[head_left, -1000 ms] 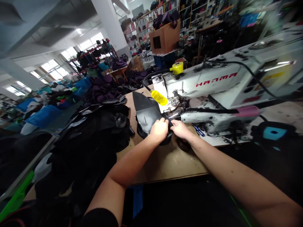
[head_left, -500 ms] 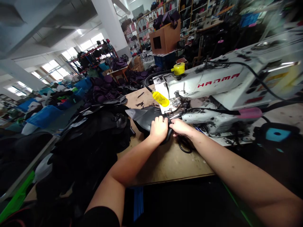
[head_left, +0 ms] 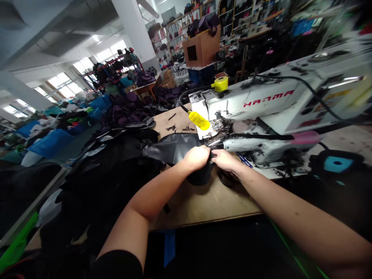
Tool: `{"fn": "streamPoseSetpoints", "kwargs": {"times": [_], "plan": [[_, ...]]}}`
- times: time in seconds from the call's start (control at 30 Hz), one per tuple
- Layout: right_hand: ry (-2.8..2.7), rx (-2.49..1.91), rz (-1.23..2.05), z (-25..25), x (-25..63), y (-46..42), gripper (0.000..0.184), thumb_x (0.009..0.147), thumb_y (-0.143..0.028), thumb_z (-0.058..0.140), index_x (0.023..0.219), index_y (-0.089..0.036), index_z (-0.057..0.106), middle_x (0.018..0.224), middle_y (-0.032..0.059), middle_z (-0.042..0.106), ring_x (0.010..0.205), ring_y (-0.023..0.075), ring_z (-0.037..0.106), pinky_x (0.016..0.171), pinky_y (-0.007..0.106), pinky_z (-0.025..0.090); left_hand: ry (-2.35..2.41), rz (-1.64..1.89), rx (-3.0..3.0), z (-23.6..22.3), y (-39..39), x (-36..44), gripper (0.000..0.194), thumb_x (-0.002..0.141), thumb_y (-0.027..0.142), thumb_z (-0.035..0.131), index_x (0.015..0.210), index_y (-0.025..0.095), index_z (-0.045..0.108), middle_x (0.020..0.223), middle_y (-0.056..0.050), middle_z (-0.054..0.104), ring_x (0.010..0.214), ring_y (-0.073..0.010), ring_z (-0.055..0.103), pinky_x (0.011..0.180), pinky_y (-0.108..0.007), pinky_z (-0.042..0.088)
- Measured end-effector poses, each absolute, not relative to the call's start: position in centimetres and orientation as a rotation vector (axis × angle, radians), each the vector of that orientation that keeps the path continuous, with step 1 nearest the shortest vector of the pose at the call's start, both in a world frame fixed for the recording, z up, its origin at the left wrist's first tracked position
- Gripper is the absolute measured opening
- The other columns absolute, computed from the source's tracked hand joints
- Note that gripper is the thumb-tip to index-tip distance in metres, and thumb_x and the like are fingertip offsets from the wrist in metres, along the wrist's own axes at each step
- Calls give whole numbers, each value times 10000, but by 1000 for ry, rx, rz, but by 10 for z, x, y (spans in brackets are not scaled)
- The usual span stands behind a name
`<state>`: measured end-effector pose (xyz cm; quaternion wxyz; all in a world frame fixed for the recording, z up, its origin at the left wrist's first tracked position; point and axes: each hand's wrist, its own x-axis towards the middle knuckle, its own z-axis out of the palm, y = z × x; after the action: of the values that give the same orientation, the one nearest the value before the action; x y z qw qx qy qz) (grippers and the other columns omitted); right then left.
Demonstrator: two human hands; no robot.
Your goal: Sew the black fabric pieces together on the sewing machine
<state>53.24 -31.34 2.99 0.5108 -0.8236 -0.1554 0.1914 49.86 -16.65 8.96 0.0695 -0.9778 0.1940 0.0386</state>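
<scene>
Black synthetic-leather panel [head_left: 171, 149], glossy and folded into a soft shape, lies across the wooden counter [head_left: 209, 203], its long axis running roughly left to right. From your hands, most of it reaches left toward a pointed tip, while a dark rounded bulge [head_left: 200, 177], apparently part of the same piece, sags below them on the near side. Your left grip [head_left: 197, 157] is closed over the top of the panel, fingers curled down onto the black surface, and it sits farther from the sewing point. Your right grip [head_left: 227, 160] is the nearer one to the machine, its fingertips pinched together on the panel's right-hand edge, though exactly how much material they hold is hidden. Just to the right and far of that pinch is the metal presser-foot area [head_left: 216, 124] of the white HANMA industrial sewing machine [head_left: 269, 99], with the gathered end of the panel almost touching it. The machine's white lower arm [head_left: 255, 145], banded with a pink sleeve [head_left: 305, 137], runs off to the right beside your right wrist. A yellow plastic tag [head_left: 199, 120] hangs on the black cable at the machine's far left corner, and small dark scraps [head_left: 176, 128] lie on the counter beyond the panel. To your left, a heap of black cut pieces [head_left: 116, 155] rises at the counter's edge, close to the panel's pointed tip.
</scene>
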Motion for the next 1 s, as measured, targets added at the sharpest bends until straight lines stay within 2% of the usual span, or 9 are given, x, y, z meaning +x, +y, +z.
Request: {"fn": "streamPoseSetpoints", "kwargs": {"times": [0.13,0.23,0.37,0.57,0.67,0.77,0.87,0.93,1.0], "plan": [[-296,-1767,444,27,537,-308,114,748,-168,528,816,-164,620,664,-14,603,576,128,490,533,222,368,333,98,-3013,81,-186,487,319,974,106,380,1212,39,580,1091,-156,645,914,-232,685,772,-321,548],[-247,-1754,380,25,536,-306,207,706,-183,581,904,-162,638,707,-9,635,616,137,526,551,217,387,294,76,-3043,83,-187,475,300,970,121,397,1160,71,623,1060,-140,639,948,-241,671,802,-330,549],[-163,-1621,476,29,531,-305,326,681,-195,606,1007,-182,599,622,-45,580,522,134,487,492,224,369,298,91,-3082,85,-181,471,275,962,175,441,1084,111,679,1025,-116,628,903,-228,662,804,-327,542],[-86,-1632,507,36,534,-300,153,713,-163,563,860,-193,590,582,-44,538,486,121,464,475,221,372,181,130,-3113,83,-189,489,300,971,216,446,1116,119,690,1061,-124,607,881,-214,635,785,-326,512],[-24,-1640,525,38,538,-296,67,735,-143,555,778,-195,561,596,-30,541,500,119,489,492,226,421,228,-32,-3087,78,-187,480,313,985,298,473,1182,133,652,1097,-122,593,1001,-257,593,850,-375,486],[8,-1659,549,41,538,-293,64,747,-135,554,757,-197,541,603,-27,539,485,115,486,472,227,418,321,-206,-3001,78,-173,459,363,991,374,496,1256,146,593,1153,-135,577,1088,-292,531,878,-412,453],[-13,-1692,596,47,535,-291,87,721,-112,551,747,-194,548,586,-28,548,450,107,462,451,223,387,378,-152,-2927,91,-161,446,272,1017,287,433,1152,150,626,1111,-140,595,1048,-275,530,847,-390,435],[-42,-1731,631,49,531,-290,90,704,-108,557,740,-191,557,573,-20,560,446,114,471,447,228,377,396,-135,-2896,106,-160,450,289,1022,210,370,1050,149,651,1078,-145,612,1027,-274,540,834,-390,429],[-77,-1783,641,47,526,-290,45,746,-162,564,776,-183,590,594,9,602,474,140,514,459,244,396,436,-199,-2857,122,-166,461,328,1019,182,334,1038,126,656,1096,-168,620,1043,-294,551,843,-410,430]]}}
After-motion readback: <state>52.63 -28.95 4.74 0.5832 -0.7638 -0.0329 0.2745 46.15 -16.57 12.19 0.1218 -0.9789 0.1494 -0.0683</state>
